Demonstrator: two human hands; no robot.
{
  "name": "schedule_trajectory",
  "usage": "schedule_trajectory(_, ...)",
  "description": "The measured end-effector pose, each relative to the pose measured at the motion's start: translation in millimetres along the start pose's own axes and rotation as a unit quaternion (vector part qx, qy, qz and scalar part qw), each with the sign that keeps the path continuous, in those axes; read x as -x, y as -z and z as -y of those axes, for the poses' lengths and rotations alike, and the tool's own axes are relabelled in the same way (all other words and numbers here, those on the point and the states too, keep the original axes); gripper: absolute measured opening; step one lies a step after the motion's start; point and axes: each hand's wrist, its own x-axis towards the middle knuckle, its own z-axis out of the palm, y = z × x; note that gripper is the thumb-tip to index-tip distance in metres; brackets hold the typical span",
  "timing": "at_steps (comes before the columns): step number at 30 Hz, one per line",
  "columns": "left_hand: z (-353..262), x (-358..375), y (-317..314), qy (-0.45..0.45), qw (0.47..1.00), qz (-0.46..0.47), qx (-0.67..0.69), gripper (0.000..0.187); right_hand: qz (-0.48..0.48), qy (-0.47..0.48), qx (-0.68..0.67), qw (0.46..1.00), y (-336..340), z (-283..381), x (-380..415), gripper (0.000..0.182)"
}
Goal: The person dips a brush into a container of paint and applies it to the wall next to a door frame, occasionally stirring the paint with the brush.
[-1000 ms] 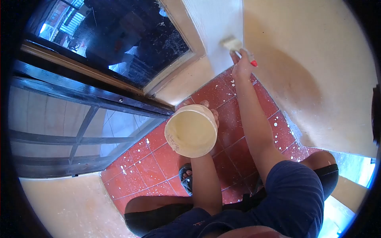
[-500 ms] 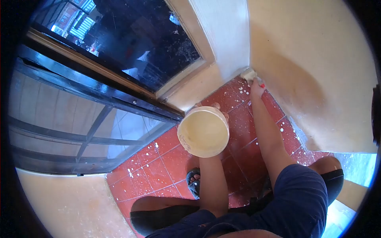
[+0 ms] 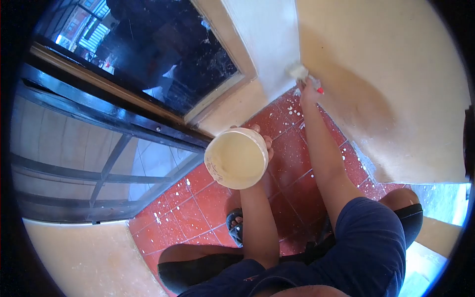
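Note:
My left hand (image 3: 267,141) is wrapped around the far side of a round tub (image 3: 236,158) and holds it up above the floor. Pale cream paint (image 3: 240,156) lies inside the tub. My right hand (image 3: 308,92) grips a paintbrush (image 3: 299,72) whose handle shows a red end. The bristles are against the wall in the corner, a little above the floor, beside the white strip (image 3: 267,44).
Red floor tiles (image 3: 190,210) carry many paint splashes. A dark-framed glass door (image 3: 114,173) and a window (image 3: 168,49) stand at the left. The cream wall (image 3: 396,74) rises at the right. A sandaled foot (image 3: 235,225) is below the tub.
The brush in my right hand has moved up from the floor edge onto the wall in the corner. The whole view has shifted slightly, with the tub still in my left hand.

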Motion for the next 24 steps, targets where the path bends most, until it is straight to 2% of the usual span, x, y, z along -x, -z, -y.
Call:
schedule_trajectory(2,-1.1,-2.7,-3.1,0.019,1.0,0.013,-0.001,0.049,0.0,-0.026,0.097,0.995,47.3,-19.8,-23.4,0.045)
schedule_trajectory(3,-1.9,-4.8,-3.8,0.023,0.999,0.029,-0.014,0.05,0.002,-0.025,0.091,0.996,53.3,-22.7,-22.4,0.045)
schedule_trajectory(5,1.3,-4.9,-5.6,0.022,0.998,0.048,-0.024,0.05,-0.041,-0.058,0.195,0.978,58.9,-22.3,-21.5,0.047)
schedule_trajectory(6,4.0,-1.7,-7.9,-0.001,1.0,0.021,-0.018,0.05,-0.04,-0.058,0.195,0.978,51.8,-22.1,-22.5,0.047)
schedule_trajectory(8,4.2,1.6,-8.2,-0.023,1.0,-0.012,-0.013,0.05,-0.021,-0.023,0.149,0.988,21.0,-20.4,-17.1,0.042)
schedule_trajectory(10,-1.6,0.4,-5.0,0.026,0.999,0.035,-0.006,0.05,-0.001,0.004,0.074,0.997,-28.9,1.4,-5.9,0.037)
schedule_trajectory(12,-2.9,4.2,-7.6,0.009,1.0,0.006,-0.005,0.05,0.071,0.021,-0.002,0.997,-64.4,40.3,11.3,0.037)
schedule_trajectory(13,-2.9,5.3,-8.0,-0.007,1.0,-0.021,-0.003,0.05,0.073,0.02,0.001,0.997,-79.3,57.3,19.8,0.037)
schedule_trajectory(15,-3.0,7.8,-4.6,-0.021,0.999,-0.033,-0.004,0.05,0.165,0.004,-0.146,0.976,-94.7,76.9,32.4,0.036)
schedule_trajectory(16,-1.3,8.7,-3.1,-0.029,0.999,-0.041,-0.006,0.051,0.165,0.005,-0.141,0.976,-93.6,74.2,34.5,0.036)
schedule_trajectory(18,1.1,6.5,-2.1,-0.028,0.999,-0.036,-0.004,0.051,0.159,0.063,-0.126,0.977,-90.2,60.2,31.6,0.03)
schedule_trajectory(19,0.3,3.2,-3.0,-0.026,0.999,-0.03,-0.008,0.052,0.112,0.075,-0.071,0.988,-77.0,40.6,29.7,0.035)
schedule_trajectory(21,3.0,-5.2,-9.3,-0.016,1.0,0.004,-0.006,0.052,0.023,0.029,-0.013,0.999,-23.9,-1.0,9.2,0.039)
schedule_trajectory(23,2.9,-7.9,-9.5,-0.005,0.999,0.032,-0.01,0.053,-0.015,0.022,0.017,1.0,24.1,-22.0,-2.1,0.041)
schedule_trajectory(24,3.5,-4.8,-5.9,-0.009,1.0,0.024,0.012,0.053,0.005,0.015,0.042,0.999,46.1,-27.5,-5.5,0.04)
